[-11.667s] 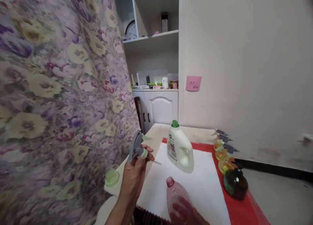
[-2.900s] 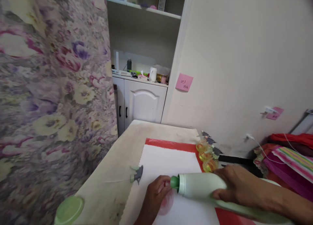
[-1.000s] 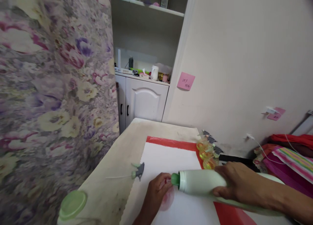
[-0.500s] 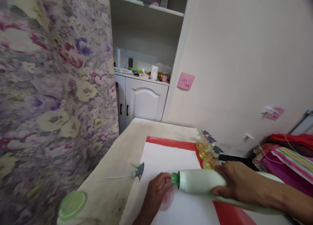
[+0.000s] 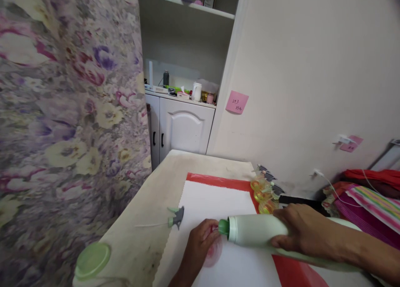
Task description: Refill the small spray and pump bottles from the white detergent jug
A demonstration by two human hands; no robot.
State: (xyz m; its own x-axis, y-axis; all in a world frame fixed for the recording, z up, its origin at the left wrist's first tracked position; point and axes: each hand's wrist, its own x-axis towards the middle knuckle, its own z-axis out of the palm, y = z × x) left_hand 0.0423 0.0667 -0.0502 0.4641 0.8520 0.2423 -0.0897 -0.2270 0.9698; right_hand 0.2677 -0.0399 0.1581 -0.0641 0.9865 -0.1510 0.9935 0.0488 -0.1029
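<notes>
My left hand (image 5: pixel 202 241) has its fingers closed round the neck of a small clear pinkish bottle (image 5: pixel 214 255) standing on the white sheet (image 5: pixel 215 203). A large pale green bottle (image 5: pixel 250 230) lies tilted almost level in my right hand (image 5: pixel 296 226), which wraps over its body. Its green spout (image 5: pixel 223 227) meets the small bottle's mouth; my left fingers partly hide that spot. Whether liquid flows cannot be made out. To the left lies a grey and green spray head (image 5: pixel 176 217) with a thin white tube.
Several small bottles of yellow liquid with spray heads (image 5: pixel 265 195) stand at the sheet's right edge. A container with a green lid (image 5: pixel 93 260) is at the near left. A floral curtain (image 5: pixel 71 133) hangs beside the table. Folded cloths (image 5: pixel 375 208) lie at the right.
Both hands and both bottles hold nearly the same position. The view has shifted very slightly.
</notes>
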